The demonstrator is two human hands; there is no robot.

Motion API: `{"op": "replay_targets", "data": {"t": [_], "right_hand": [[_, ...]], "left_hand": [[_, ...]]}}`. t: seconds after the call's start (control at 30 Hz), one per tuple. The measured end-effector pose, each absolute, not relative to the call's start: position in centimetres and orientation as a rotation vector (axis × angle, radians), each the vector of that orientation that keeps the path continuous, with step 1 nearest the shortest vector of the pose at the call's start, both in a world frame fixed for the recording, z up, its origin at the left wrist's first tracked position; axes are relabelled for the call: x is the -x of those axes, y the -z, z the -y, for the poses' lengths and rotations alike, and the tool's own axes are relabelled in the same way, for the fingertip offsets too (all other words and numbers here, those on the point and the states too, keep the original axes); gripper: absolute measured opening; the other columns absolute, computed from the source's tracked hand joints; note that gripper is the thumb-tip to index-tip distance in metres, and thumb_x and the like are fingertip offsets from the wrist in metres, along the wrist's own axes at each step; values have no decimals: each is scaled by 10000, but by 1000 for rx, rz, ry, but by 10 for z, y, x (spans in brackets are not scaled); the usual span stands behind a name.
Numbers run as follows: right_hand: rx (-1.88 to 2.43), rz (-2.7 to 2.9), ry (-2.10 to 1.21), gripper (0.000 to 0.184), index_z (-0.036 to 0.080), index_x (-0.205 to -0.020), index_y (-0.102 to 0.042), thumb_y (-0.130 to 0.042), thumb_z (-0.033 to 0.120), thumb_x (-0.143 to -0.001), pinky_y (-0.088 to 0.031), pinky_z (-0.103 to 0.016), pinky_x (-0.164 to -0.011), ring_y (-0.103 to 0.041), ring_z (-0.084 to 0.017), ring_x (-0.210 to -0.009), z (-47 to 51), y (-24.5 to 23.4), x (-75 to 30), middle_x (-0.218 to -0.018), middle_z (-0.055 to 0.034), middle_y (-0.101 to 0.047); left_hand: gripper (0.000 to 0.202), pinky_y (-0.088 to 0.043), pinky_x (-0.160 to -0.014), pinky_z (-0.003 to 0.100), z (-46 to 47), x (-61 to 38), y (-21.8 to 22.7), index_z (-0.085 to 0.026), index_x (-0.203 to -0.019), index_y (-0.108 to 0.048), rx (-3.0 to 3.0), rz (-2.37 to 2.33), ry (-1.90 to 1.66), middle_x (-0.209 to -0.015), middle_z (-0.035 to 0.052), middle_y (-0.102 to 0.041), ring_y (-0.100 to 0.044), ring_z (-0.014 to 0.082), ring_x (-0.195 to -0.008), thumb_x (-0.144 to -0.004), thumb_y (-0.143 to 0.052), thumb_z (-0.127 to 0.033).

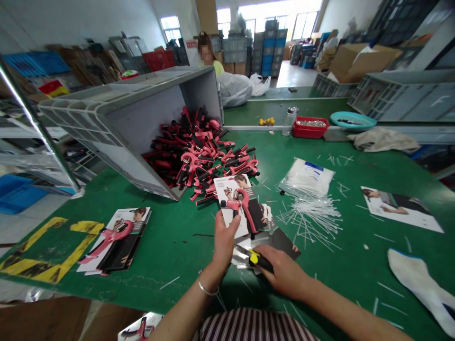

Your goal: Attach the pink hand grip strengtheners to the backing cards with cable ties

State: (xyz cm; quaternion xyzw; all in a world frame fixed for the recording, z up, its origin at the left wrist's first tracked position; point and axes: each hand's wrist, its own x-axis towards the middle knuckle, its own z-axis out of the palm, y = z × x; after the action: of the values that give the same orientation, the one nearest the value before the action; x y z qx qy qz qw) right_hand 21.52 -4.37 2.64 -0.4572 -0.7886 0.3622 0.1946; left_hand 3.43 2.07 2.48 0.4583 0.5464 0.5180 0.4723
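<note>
My left hand (223, 239) is closed on a printed backing card (227, 227) with a pink, C-shaped tube cutter (245, 208) lying against its front. In my right hand (282, 270) is a pair of pliers (254, 258) with black and yellow handles, their metal jaws close to the card's lower end and my left wrist. Beneath them, a spread of more printed cards (280, 241) lies on the green table (167, 251). White cable ties (313, 218) are strewn to the right, beside a clear bag of ties (309, 177).
A tipped grey crate (124, 137) spills many pink and black tube cutters (199, 151) onto the table. Carded cutters (117, 239) lie left, near yellow tape (35, 270). A glove (423, 289), red tray (311, 128) and glass jar (290, 121) are at right. A person (209, 52) is behind.
</note>
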Motion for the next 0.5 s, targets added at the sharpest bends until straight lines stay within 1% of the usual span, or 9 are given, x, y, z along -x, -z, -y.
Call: {"op": "replay_targets", "data": {"t": [0.07, 0.17, 0.23, 0.27, 0.3, 0.37, 0.43, 0.47, 0.5], "right_hand": [[1306, 2243, -908, 357, 194, -1243, -535, -521, 245, -891, -476, -402, -948, -616, -261, -1070, 40, -25, -231, -1205, -120, -641], [1641, 2058, -582, 372, 187, -1277, -501, -472, 351, -944, -463, -416, -945, -602, -271, -1061, 9, -18, -282, -1230, -144, -612], [1951, 1915, -328, 409, 161, -1246, -525, -465, 430, -943, -475, -424, -868, -607, -297, -989, -21, -13, -327, -1179, -167, -620], [2090, 1861, -233, 427, 146, -1232, -537, -455, 452, -944, -476, -423, -823, -609, -306, -953, -36, -12, -349, -1168, -182, -619], [2192, 1820, -142, 425, 132, -1217, -550, -438, 443, -950, -466, -422, -813, -602, -310, -944, -49, -12, -370, -1146, -193, -623], [2247, 1879, 35, 431, 112, -1219, -565, -478, 423, -933, -423, -450, -870, -560, -340, -1024, -66, -14, -400, -1159, -216, -611], [2172, 2006, 178, 402, 118, -1209, -582, -501, 389, -924, -367, -483, -935, -497, -367, -1116, -67, -18, -412, -1204, -223, -585], [2109, 2093, 177, 357, 128, -1168, -604, -490, 371, -931, -355, -478, -946, -488, -361, -1124, -62, -19, -412, -1196, -214, -586], [2049, 2177, 105, 310, 141, -1103, -625, -462, 353, -946, -365, -452, -937, -506, -338, -1094, -55, -19, -410, -1158, -198, -599]], "left_hand": [[467, -495, -905, 374, -24, -18, -22, -171, -1210, -528, -1073, -1300, -1293, -1156, 98, -649, -631, 230, -1007, -824, -651, -404], [531, -507, -846, 342, -28, 13, -23, -157, -1222, -538, -999, -1256, -1269, -1151, 94, -664, -647, 207, -928, -778, -703, -397], [580, -514, -790, 311, -29, 32, -25, -148, -1230, -539, -968, -1296, -1238, -1132, 91, -672, -653, 190, -871, -748, -736, -402], [601, -516, -758, 295, -28, 39, -26, -143, -1230, -542, -958, -1318, -1223, -1122, 89, -676, -654, 181, -841, -732, -749, -408], [621, -516, -726, 281, -27, 46, -28, -138, -1228, -547, -949, -1331, -1208, -1112, 88, -679, -654, 173, -810, -716, -762, -416], [662, -512, -660, 262, -23, 60, -32, -138, -1225, -559, -921, -1341, -1175, -1083, 80, -691, -656, 166, -752, -679, -783, -439], [695, -517, -620, 268, -14, 81, -37, -155, -1211, -580, -896, -1390, -1146, -1039, 62, -709, -663, 179, -719, -627, -807, -457], [697, -528, -619, 286, -7, 97, -39, -176, -1194, -597, -894, -1448, -1129, -1019, 48, -719, -671, 196, -724, -597, -822, -456], [679, -543, -626, 312, 0, 116, -43, -202, -1161, -622, -907, -1535, -1121, -1005, 32, -728, -678, 220, -740, -568, -833, -455]]}}
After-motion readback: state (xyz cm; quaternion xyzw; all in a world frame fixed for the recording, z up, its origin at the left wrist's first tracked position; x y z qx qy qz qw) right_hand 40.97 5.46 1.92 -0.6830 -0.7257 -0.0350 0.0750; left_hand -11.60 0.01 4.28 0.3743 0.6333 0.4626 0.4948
